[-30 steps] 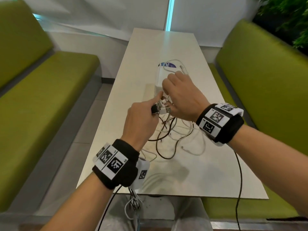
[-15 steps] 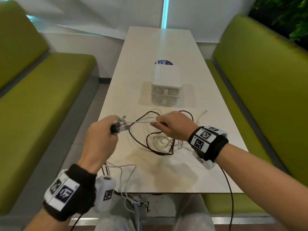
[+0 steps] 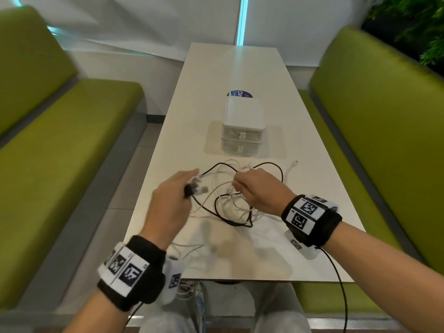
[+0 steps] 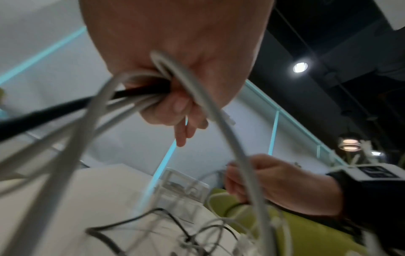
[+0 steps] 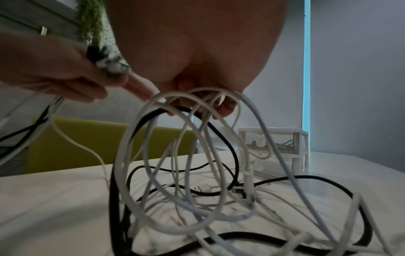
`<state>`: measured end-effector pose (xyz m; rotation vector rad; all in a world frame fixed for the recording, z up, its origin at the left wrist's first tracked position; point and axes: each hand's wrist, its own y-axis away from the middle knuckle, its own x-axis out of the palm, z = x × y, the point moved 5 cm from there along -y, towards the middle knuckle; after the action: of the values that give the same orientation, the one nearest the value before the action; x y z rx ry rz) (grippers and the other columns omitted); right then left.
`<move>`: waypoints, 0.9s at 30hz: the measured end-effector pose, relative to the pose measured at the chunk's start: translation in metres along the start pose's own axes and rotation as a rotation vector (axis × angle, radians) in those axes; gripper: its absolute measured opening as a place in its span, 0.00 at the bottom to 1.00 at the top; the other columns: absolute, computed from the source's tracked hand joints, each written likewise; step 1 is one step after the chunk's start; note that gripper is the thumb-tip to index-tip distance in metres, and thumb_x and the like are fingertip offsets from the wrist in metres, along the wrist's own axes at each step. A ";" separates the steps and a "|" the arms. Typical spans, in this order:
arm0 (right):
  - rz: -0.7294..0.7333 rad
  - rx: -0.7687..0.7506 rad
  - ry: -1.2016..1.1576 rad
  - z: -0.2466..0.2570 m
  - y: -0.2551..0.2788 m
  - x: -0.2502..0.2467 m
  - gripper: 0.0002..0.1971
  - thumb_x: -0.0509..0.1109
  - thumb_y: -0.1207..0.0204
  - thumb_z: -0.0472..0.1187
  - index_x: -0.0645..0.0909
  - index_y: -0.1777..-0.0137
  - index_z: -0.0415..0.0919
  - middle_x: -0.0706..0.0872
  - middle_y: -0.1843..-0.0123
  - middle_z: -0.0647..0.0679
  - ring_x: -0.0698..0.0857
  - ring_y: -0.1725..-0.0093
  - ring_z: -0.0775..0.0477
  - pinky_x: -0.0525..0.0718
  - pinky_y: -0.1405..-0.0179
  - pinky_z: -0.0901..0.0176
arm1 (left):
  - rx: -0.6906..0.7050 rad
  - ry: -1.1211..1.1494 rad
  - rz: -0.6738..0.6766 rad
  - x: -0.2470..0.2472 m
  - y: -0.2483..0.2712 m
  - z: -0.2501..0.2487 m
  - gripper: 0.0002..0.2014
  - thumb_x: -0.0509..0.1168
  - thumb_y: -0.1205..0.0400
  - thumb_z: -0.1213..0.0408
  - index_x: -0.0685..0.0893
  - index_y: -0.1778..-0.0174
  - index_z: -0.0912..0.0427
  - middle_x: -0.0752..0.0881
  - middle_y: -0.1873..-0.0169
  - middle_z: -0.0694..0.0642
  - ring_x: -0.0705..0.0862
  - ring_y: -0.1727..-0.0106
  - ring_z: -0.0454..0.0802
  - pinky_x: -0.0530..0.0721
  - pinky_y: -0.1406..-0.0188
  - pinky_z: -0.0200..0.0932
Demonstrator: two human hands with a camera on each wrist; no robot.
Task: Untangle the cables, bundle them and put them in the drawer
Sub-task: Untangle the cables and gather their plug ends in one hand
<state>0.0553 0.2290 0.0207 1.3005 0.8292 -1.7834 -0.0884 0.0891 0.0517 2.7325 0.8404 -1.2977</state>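
Note:
A tangle of white and black cables (image 3: pixel 230 210) lies on the white table (image 3: pixel 240 258) in front of me. My left hand (image 3: pixel 192 186) grips the plug ends of several cables in a bunch (image 3: pixel 198 188); the left wrist view shows its fingers (image 4: pixel 173 104) curled round white and black cords. My right hand (image 3: pixel 240 185) pinches several cable loops (image 5: pixel 179 155) and holds them up off the table. The two hands are close together above the tangle. A small white two-drawer unit (image 3: pixel 242 127) stands beyond the cables, both drawers pushed in.
Green benches (image 3: pixel 60 164) (image 3: pixel 384 140) run along both sides of the table. A blue round sticker (image 3: pixel 240 94) lies behind the drawer unit. A loose white plug (image 3: pixel 294 163) lies to the right of the tangle. Thin cords hang below the table's near edge (image 3: pixel 187 287).
Both hands have drawn the cables back from the drawer unit toward me. In the last half second my left hand moved right, close to the right hand, and the stretched cords went slack.

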 end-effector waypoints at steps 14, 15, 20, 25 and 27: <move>-0.091 -0.097 0.050 0.015 0.021 -0.003 0.14 0.52 0.14 0.48 0.70 0.60 0.46 0.80 0.64 0.50 0.71 0.62 0.47 0.71 0.54 0.51 | 0.069 -0.036 0.076 0.023 -0.003 -0.022 0.12 0.60 0.25 0.79 0.79 0.64 0.57 0.84 0.67 0.48 0.80 0.64 0.55 0.75 0.67 0.48; -0.111 -0.092 0.059 0.014 0.021 -0.003 0.13 0.53 0.14 0.48 0.70 0.60 0.46 0.80 0.63 0.50 0.74 0.61 0.45 0.72 0.55 0.50 | 0.042 -0.001 0.057 0.018 -0.003 -0.016 0.12 0.60 0.25 0.80 0.79 0.64 0.57 0.86 0.66 0.49 0.82 0.63 0.55 0.79 0.65 0.49; -0.263 -0.135 0.191 0.016 0.021 -0.005 0.15 0.52 0.17 0.49 0.75 0.59 0.45 0.82 0.62 0.51 0.78 0.62 0.44 0.71 0.63 0.55 | 0.023 0.123 -0.007 0.003 0.000 -0.007 0.14 0.60 0.26 0.82 0.81 0.64 0.57 0.89 0.62 0.56 0.86 0.56 0.61 0.84 0.55 0.64; -0.249 -0.093 0.223 0.008 0.023 -0.010 0.19 0.50 0.17 0.52 0.76 0.60 0.44 0.83 0.63 0.51 0.79 0.62 0.43 0.70 0.68 0.56 | -0.028 0.303 -0.049 -0.012 0.003 -0.006 0.19 0.58 0.23 0.85 0.81 0.69 0.57 0.89 0.60 0.45 0.84 0.48 0.27 0.79 0.50 0.25; -0.194 -0.044 0.207 -0.003 0.027 -0.009 0.19 0.49 0.16 0.53 0.75 0.58 0.44 0.82 0.61 0.51 0.79 0.60 0.44 0.66 0.69 0.56 | -0.076 0.342 -0.075 -0.018 -0.001 0.004 0.16 0.57 0.21 0.84 0.81 0.69 0.64 0.89 0.58 0.45 0.82 0.46 0.22 0.75 0.50 0.19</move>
<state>0.0821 0.2201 0.0270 1.4334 1.1368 -1.7868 -0.1010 0.0806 0.0626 2.9306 0.9965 -0.7941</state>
